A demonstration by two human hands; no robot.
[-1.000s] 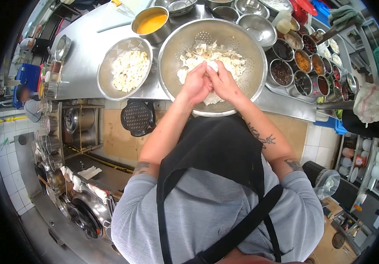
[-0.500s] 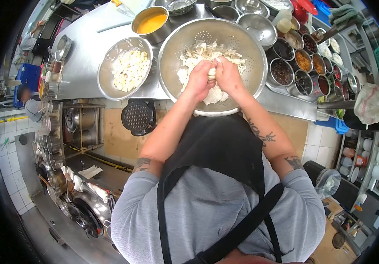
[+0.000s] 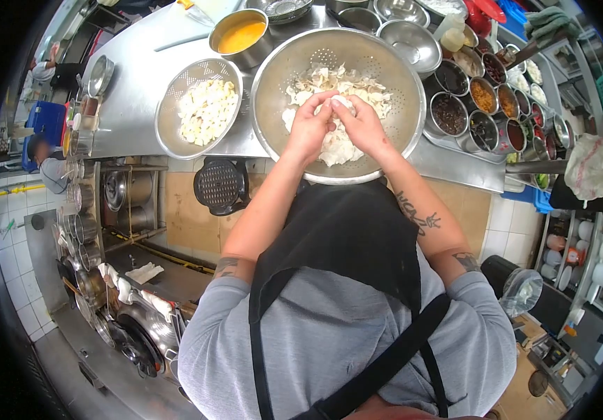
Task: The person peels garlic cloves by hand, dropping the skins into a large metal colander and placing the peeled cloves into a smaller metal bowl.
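A large steel colander (image 3: 270,91) sits at the counter's front edge with pale torn mushrooms (image 3: 368,92) inside, apparently oyster mushrooms. Over its middle, my left hand (image 3: 310,130) and my right hand (image 3: 363,127) are cupped together around a whitish clump of mushrooms (image 3: 338,103). Thumbs nearly meet on top, and the fingers curl around the sides, hiding part of the clump. Beneath the hands lies a paler, compact heap (image 3: 339,151) near the colander's front wall. To the left stands a smaller colander (image 3: 166,126) of chopped, cream-coloured pieces (image 3: 208,112).
Behind the colanders is a steel pot (image 3: 251,52) of orange liquid. Empty steel bowls (image 3: 410,43) stand back right. Several ingredient containers (image 3: 448,115) crowd the counter's right side. A black stool (image 3: 220,186) is on the floor. Far left, another person (image 3: 51,168) is visible.
My hands have loosened from a tight, interlocked squeeze into a more cupped hold, and the clump shows between them. The left forearm has shifted slightly left. The colanders have not moved.
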